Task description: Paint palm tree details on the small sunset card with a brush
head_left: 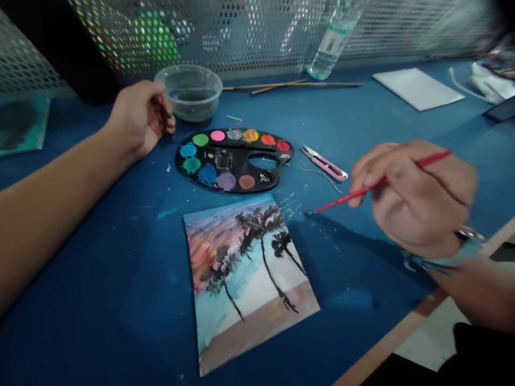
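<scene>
My right hand point(418, 198) is closed around a thin red paintbrush point(350, 197), its dark tip just above the blue tabletop, right of a small painting point(249, 284). The painting shows black palm trees against a pink, blue and white sky, over a brown ground. Beside a clear plastic bowl point(193, 99) of greyish water, my left hand point(145, 115) rests with loosely curled fingers and a gap below the thumb; nothing shows in it. Between the bowl and the painting lies a black paint palette point(241, 153) with several coloured wells.
Pink thread snips point(325, 163) and a gold thread point(322, 172) lie right of the palette. Thin sticks point(289, 86), a water bottle point(333, 43) and a white panel point(418, 88) are farther back. A perforated metal screen point(249, 37) borders the table. A teal-and-dark painted panel point(24, 126) lies left.
</scene>
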### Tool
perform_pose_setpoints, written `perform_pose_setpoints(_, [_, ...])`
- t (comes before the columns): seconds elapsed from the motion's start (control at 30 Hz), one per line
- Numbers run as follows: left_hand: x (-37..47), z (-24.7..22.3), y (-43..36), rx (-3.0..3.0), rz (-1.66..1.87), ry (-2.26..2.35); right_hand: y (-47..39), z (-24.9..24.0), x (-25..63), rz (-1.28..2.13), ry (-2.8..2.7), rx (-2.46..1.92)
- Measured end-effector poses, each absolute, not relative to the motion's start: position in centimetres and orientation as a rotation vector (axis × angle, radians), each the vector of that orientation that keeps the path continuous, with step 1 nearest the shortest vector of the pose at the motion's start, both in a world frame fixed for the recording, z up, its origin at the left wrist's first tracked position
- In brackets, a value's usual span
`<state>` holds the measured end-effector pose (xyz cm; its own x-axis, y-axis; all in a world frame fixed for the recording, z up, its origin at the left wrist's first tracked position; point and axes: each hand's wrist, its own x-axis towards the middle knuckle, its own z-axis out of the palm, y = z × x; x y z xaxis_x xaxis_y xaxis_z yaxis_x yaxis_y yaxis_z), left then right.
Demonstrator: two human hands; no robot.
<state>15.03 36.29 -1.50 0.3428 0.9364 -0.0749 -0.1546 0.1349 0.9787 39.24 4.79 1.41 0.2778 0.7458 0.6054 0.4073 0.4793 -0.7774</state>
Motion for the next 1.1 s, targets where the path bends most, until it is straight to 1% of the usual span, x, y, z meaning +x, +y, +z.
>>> perform_pose_setpoints(0.07, [15.0,-0.9,35.8,1.189,0.990,0.887,6.6,1.6,39.9,0.223,-1.356,-1.100])
perform_pose_setpoints(0.13, [15.1,-0.6,35.2,1.214,0.986,0.892,8.5,2.2,40.6,0.182,-1.428,-1.185])
perform_pose_setpoints(0.23, [15.1,-0.3,34.6,1.235,0.962,0.892,11.4,3.5,41.2,0.164,-1.651,-1.349])
perform_pose_setpoints(0.4, [14.8,-0.2,34.6,1.255,0.954,0.860,15.5,4.3,41.3,0.208,-1.780,-1.340])
perform_pose_setpoints(0.57, [14.8,-0.4,34.7,1.247,0.975,0.833,17.1,4.6,40.4,0.095,-1.837,-1.393])
perform_pose_setpoints(0.83, [14.8,-0.7,35.0,1.230,0.979,0.813,20.8,3.6,38.0,0.182,-1.961,-1.554])
perform_pose_setpoints(0.93, [14.8,-0.9,35.1,1.228,0.982,0.807,21.9,3.3,38.2,0.265,-1.910,-1.519])
perform_pose_setpoints(1.1, [14.8,-1.0,35.1,1.227,0.991,0.809,22.7,3.9,38.0,0.206,-2.009,-1.527])
